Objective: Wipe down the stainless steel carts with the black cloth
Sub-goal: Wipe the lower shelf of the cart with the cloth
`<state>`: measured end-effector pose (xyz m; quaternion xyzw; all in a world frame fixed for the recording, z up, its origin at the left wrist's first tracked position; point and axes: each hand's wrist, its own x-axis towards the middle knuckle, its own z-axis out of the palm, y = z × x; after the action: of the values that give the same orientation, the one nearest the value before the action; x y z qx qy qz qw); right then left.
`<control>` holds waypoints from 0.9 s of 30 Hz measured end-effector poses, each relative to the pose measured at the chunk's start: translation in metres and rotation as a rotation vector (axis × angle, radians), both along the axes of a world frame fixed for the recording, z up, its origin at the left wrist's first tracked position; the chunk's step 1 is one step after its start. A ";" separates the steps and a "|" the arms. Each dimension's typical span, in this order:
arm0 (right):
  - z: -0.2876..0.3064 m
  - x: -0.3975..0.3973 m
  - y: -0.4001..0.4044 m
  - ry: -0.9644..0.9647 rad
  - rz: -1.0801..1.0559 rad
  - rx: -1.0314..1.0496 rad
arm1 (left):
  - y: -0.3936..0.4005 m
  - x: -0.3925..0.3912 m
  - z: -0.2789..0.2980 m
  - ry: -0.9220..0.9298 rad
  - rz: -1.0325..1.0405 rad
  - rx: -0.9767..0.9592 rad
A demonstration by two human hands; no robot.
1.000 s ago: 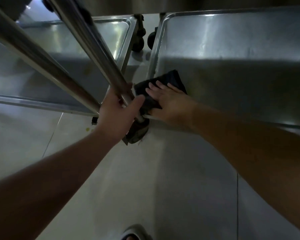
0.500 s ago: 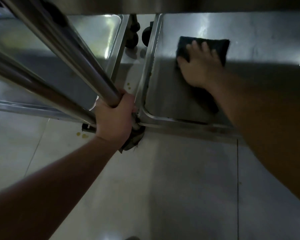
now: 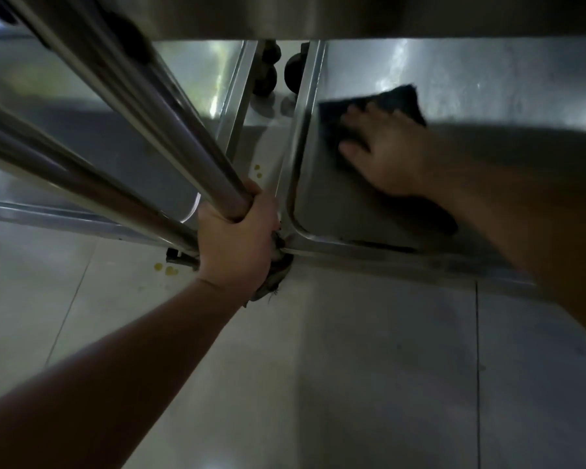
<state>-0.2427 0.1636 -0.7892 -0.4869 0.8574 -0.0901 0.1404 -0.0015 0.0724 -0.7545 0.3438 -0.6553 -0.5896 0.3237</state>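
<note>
Cart shelf (image 3: 352, 204) shiny smooth metal, streaky where light hits. Cart poles (image 3: 170, 130) shiny metal too. Black cloth (image 3: 400, 99) soft, dull, maybe a bit fuzzy. Floor tiles (image 3: 369, 367) smooth, slightly shiny.

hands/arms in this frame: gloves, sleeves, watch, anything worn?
Nothing worn that shows. Left hand and right hand are bare, no gloves or rings visible. Both forearms are bare to the frame edge, no sleeves, no watch or band. Lighting is dim, so small marks could be missed.
</note>
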 end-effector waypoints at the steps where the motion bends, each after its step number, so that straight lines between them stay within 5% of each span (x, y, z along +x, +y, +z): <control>1: 0.002 -0.016 -0.015 -0.015 -0.096 -0.002 | 0.000 0.001 -0.001 -0.008 -0.005 -0.010; 6: 0.011 -0.041 -0.092 -0.108 -0.324 0.096 | -0.004 0.003 -0.005 -0.004 -0.046 0.008; 11: 0.009 -0.019 -0.103 -0.084 -0.144 0.035 | -0.006 0.003 -0.006 -0.023 -0.073 0.019; 27: 0.001 0.110 0.042 -0.149 0.300 0.032 | -0.012 0.002 -0.008 -0.088 0.000 -0.037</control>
<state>-0.1325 0.2059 -0.7887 -0.5993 0.7635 -0.0904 0.2230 0.0002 0.0604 -0.7625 0.3632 -0.6797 -0.5616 0.3011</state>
